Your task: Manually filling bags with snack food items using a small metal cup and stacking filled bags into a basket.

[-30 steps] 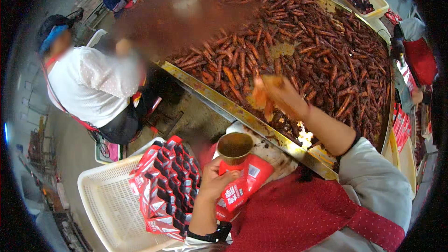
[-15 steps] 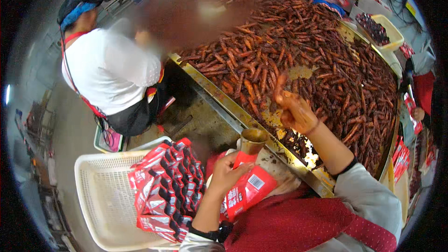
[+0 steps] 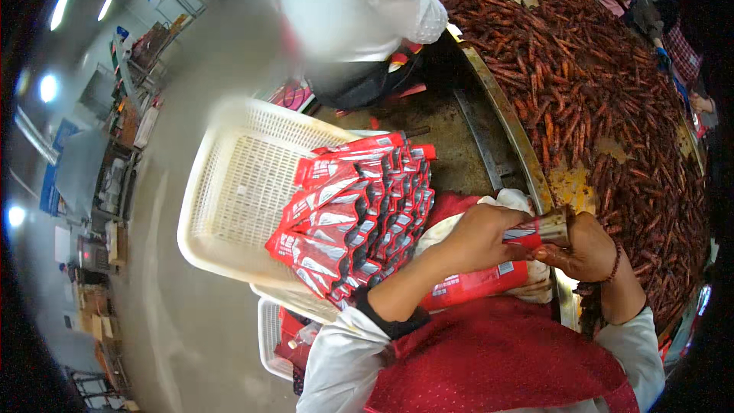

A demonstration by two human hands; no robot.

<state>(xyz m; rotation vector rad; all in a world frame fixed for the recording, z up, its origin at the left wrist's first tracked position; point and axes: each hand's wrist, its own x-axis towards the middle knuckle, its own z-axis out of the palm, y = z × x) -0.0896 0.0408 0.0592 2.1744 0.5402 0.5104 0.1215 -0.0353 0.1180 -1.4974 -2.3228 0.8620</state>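
Note:
A red pouch (image 3: 478,281) hangs at the metal table's near edge, with a short metal funnel (image 3: 552,228) at its mouth. My left hand (image 3: 485,235) is closed around the pouch's top and the funnel. Against the funnel's wide end is my right hand (image 3: 587,248), its fingers curled and thumb bent below; what it holds, if anything, is hidden. Just right of it spreads a heap of long, glazed, reddish-brown food pieces (image 3: 581,84). Left of my left forearm, many red and silver pouches (image 3: 359,210) stand packed in rows, their dark filled mouths upward.
The pouches stand in a white plastic basket (image 3: 222,141), stacked on other baskets. A raised metal rim (image 3: 505,111) borders the heap. Ahead stands a person in white (image 3: 344,8) close to the table; other workers (image 3: 680,53) are along its far side.
The view has swung left, showing more floor and basket. My right hand has come from over the heap to the funnel, which now lies tilted sideways in my left hand.

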